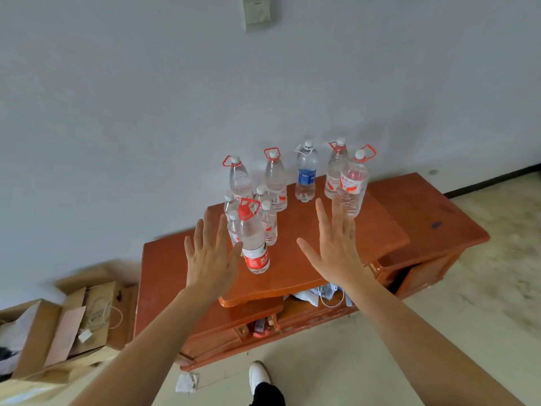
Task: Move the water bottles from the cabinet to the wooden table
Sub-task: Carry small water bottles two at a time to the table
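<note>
Several clear water bottles stand on the raised top of a reddish wooden cabinet [316,259]. Nearest is a red-capped bottle [254,244] with a red label. Small bottles [268,222] cluster behind it. At the back stand tall bottles with red handles [275,178] and a blue-label bottle [306,171]. Another red-handled bottle [352,183] stands at the right. My left hand [209,256] is spread flat, just left of the red-capped bottle. My right hand [336,244] is spread flat over the cabinet top, below the right bottle. Neither hand holds anything.
Open cardboard boxes [58,326] with cables lie on the floor at the left. The cabinet's lower shelf holds cables and cloth [322,295]. A white shoe [259,376] and a crumpled paper [187,382] are on the pale floor. A white wall rises behind.
</note>
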